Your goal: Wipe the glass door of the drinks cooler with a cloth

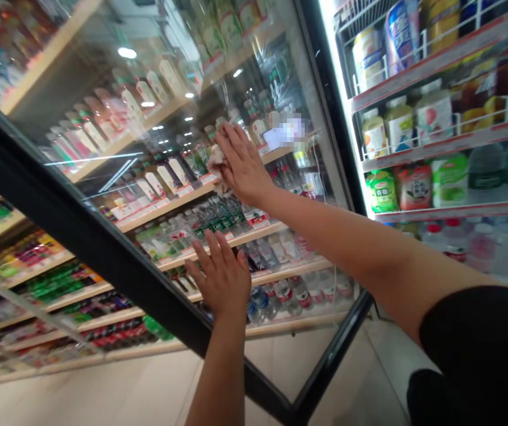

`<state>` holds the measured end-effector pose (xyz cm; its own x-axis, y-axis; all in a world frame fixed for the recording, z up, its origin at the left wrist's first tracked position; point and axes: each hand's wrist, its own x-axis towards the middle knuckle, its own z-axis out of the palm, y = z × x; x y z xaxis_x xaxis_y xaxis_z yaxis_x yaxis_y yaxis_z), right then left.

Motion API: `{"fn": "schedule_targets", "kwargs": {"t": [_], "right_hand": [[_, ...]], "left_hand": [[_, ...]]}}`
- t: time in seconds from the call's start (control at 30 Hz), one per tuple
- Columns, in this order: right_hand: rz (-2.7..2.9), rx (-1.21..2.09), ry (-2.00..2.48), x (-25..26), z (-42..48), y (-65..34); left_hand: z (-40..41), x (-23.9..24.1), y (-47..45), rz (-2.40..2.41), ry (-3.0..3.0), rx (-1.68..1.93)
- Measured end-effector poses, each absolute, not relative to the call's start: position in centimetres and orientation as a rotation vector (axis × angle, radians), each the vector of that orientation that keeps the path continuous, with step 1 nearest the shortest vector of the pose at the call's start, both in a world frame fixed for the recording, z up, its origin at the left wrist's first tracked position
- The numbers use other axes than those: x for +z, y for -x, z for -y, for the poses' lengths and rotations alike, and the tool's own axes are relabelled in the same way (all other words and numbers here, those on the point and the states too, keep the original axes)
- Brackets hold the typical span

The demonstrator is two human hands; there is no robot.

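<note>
A black-framed glass door [98, 231] of a display cooler stands open, slanting across the view. My right hand [245, 168] presses a crumpled pale cloth [217, 164] flat against the glass, its fingers lying over the cloth. Lower down and to the left, my left hand [225, 275] is spread with fingers apart, palm toward the glass, and holds nothing. Whether its palm touches the pane cannot be made out. Part of the cloth is hidden under the right hand.
At right is the lit cooler interior with wire-railed shelves [440, 142] of bottles and pouches. Through the glass and left of the door, wooden shelves [165, 208] hold rows of drinks. Below lies a pale tiled floor [116, 390]; ceiling lights reflect in the pane.
</note>
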<state>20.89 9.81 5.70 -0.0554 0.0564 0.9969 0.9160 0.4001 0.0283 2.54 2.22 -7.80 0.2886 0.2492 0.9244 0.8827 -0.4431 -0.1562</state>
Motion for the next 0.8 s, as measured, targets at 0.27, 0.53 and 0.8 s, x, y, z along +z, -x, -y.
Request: {"fn": "schedule_targets", "kwargs": {"t": [0.27,0.53,0.8], "right_hand": [[1.14,-0.668,1.042,-4.3,-10.8,-26.2],[1.275,-0.564,1.047,6.0,-12.1,-25.0],[1.034,-0.496,1.19,2.6,-13.3,-31.4]], "left_hand": [[-2.5,-7.9,-2.5,1.001,1.886,-1.185],[-2.3,-7.9,-2.6,1.065,1.756,-1.069],[-2.7,-7.9,-2.5,1.082,1.758,-1.039]]}}
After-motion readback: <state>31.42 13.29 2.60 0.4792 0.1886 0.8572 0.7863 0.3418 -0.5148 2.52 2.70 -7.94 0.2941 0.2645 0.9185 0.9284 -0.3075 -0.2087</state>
